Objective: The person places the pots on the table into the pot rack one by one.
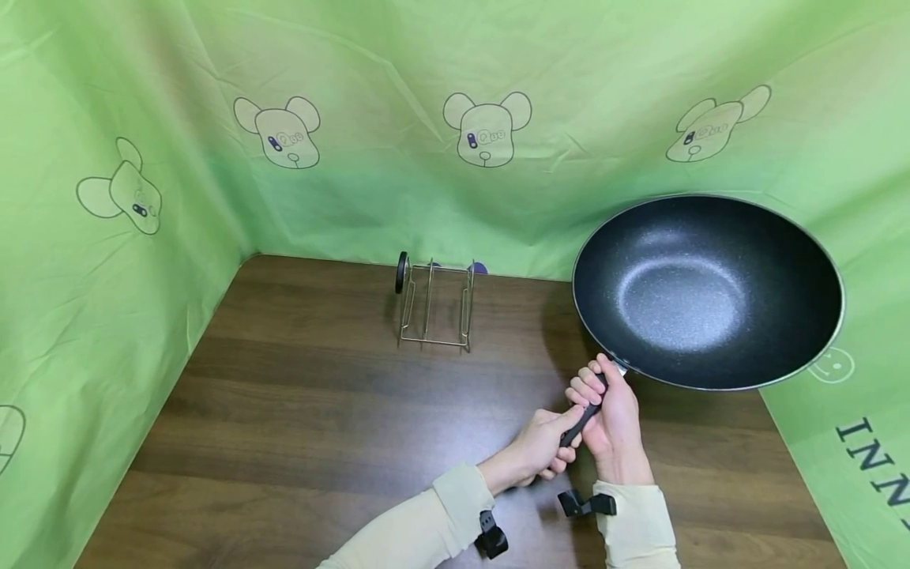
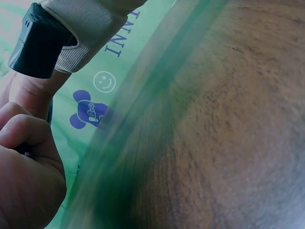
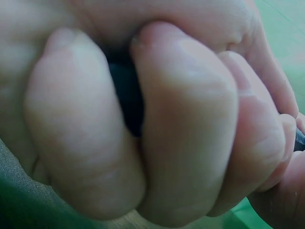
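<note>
Head view, item one: my right hand (image 1: 617,415) was curled tight round the black handle (image 1: 581,420) of the wok, nearest the bowl, fingers wrapped over the top. My left hand (image 1: 542,450) was closed on the same handle just behind it, at the tail end, the two hands touching. Right wrist view confirmed the first grip: fingers (image 3: 186,143) folded hard over a dark strip of handle (image 3: 125,95), no gap showing. Left wrist view showed my left fingers (image 2: 26,143) bunched, with little of the handle visible.

Item two: wok (image 1: 707,291), black speckled non-stick, pale rim, carried off the table (image 1: 320,411). It ran up and away from the grip to the far right, bowl tilted open toward me, its far edge against the green cloth backdrop (image 1: 455,182).

Item three: wire rack (image 1: 436,307), standing upright well to the left of the grip and beyond it, near the back edge of the table, with a small dark round knob at its left post.

Hazards, as judged: all the weight sat far out from my hands, so a slackened hold could let the bowl roll or droop on the handle. A swing leftward might clip the light rack and topple it. The rim was close enough to the cloth to snag and drag it.
</note>
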Tool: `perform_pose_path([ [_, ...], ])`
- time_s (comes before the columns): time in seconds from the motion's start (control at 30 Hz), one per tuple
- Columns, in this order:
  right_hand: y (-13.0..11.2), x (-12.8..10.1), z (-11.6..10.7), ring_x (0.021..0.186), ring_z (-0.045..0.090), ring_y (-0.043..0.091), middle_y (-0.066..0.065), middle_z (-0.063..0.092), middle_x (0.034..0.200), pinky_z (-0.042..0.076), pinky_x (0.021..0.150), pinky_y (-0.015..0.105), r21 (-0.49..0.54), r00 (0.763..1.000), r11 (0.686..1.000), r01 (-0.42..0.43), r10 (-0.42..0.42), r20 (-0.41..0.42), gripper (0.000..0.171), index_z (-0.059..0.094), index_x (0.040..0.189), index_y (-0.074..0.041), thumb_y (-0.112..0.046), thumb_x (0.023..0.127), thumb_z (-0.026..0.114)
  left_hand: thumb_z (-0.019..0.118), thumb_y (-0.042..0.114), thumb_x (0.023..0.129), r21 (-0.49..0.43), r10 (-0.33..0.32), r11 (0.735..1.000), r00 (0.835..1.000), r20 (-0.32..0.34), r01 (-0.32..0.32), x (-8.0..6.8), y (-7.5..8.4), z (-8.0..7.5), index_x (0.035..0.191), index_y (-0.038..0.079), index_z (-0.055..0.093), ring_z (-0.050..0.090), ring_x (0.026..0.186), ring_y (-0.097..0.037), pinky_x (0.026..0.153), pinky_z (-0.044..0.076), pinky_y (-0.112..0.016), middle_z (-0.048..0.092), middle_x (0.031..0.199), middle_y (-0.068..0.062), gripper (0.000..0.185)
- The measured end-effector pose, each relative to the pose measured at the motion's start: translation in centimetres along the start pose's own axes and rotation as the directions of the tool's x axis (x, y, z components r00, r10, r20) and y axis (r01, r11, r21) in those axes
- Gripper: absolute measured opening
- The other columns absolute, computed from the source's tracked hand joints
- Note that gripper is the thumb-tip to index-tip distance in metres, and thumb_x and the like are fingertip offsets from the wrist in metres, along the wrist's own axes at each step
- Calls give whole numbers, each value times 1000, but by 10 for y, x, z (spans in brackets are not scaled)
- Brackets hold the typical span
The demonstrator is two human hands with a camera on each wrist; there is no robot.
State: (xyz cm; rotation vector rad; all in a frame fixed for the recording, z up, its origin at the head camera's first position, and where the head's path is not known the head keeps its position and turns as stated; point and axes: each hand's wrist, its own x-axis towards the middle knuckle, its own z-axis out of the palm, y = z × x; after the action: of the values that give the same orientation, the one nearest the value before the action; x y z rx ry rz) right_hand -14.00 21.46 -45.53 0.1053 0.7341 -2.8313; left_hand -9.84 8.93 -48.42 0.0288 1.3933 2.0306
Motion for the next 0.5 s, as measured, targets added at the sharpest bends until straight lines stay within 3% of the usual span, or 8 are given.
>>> perform_pose_path([
  [0.5,3,-1,3,54,21,9,-4,28,65,31,46,20,-44,1000,999,5,-6,-21,33,49,82,-9,-23,111,40,52,55,100,-20,2,1000,1000,-2,-2,-2,-2,-2,67,13,45,24,37,-3,30,15,-19,32,52,6,54],
])
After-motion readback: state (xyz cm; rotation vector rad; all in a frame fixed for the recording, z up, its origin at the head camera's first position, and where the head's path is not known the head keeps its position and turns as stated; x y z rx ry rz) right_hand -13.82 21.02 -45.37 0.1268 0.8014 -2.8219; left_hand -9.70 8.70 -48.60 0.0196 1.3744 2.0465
